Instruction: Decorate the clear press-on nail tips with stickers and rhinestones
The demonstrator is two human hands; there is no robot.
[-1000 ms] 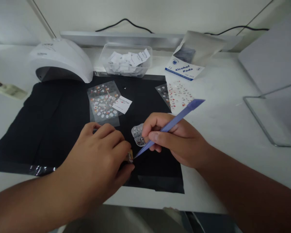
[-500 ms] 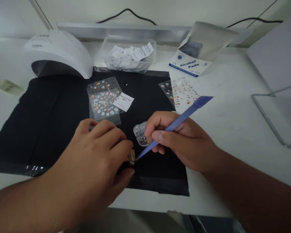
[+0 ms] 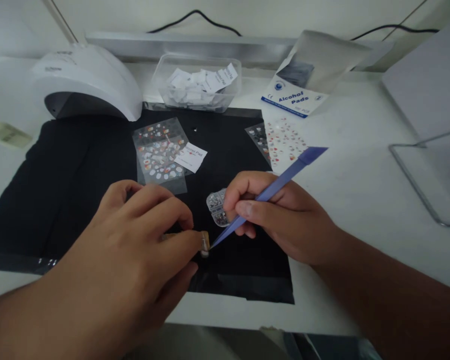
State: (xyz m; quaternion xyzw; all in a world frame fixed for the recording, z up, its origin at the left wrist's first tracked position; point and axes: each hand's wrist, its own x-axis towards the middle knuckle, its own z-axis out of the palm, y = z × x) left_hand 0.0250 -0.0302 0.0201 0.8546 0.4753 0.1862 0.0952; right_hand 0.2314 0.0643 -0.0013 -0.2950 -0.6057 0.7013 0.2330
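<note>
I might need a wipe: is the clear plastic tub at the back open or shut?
Open: no lid covers the clear plastic tub, and white packets show inside.

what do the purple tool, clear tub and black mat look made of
Tool: probably plastic, satin finish; smooth, with a soft sheen.
Tub: likely clear, glossy plastic; see-through walls.
Mat: perhaps cloth, matte; dull, faintly creased, though paper remains possible.

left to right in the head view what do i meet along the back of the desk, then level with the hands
Back: white nail lamp, clear plastic tub, Alcohol Pads box.
Hand level: left hand, small amber-edged piece, right hand.
</note>
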